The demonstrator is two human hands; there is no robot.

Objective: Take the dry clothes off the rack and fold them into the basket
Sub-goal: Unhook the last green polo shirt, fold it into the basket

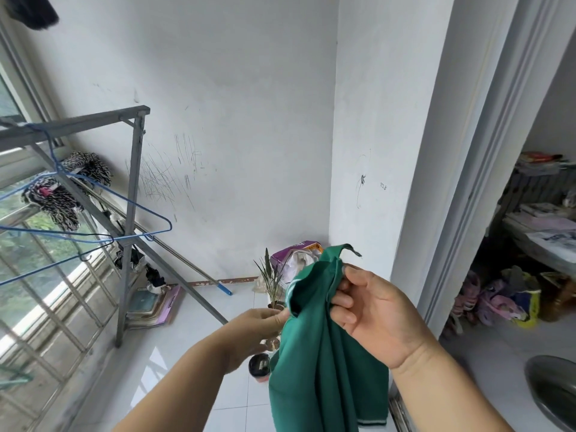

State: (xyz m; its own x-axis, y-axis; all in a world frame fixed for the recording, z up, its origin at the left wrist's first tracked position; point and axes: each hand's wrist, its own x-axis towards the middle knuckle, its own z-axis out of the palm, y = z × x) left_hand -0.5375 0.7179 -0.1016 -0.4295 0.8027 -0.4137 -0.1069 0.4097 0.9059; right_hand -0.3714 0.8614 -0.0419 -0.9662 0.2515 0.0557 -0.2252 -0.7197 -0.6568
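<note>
A green garment (324,353) with white-striped trim hangs in front of me, held up by both hands. My right hand (374,310) pinches its upper edge between thumb and fingers. My left hand (258,328) grips the cloth at its left edge, lower down. The grey metal drying rack (131,188) stands at the left by the window, with empty blue hangers (124,198) hooked on it. A dark garment (31,10) hangs at the top left corner. No basket shows in this view.
Striped mop heads (62,194) lie on the window rail. A potted plant (272,282), a purple bag (296,254) and a dark round pot (259,366) sit on the white tiled floor. A metal basin (554,391) is at bottom right. A cluttered room opens beyond the doorway (530,275).
</note>
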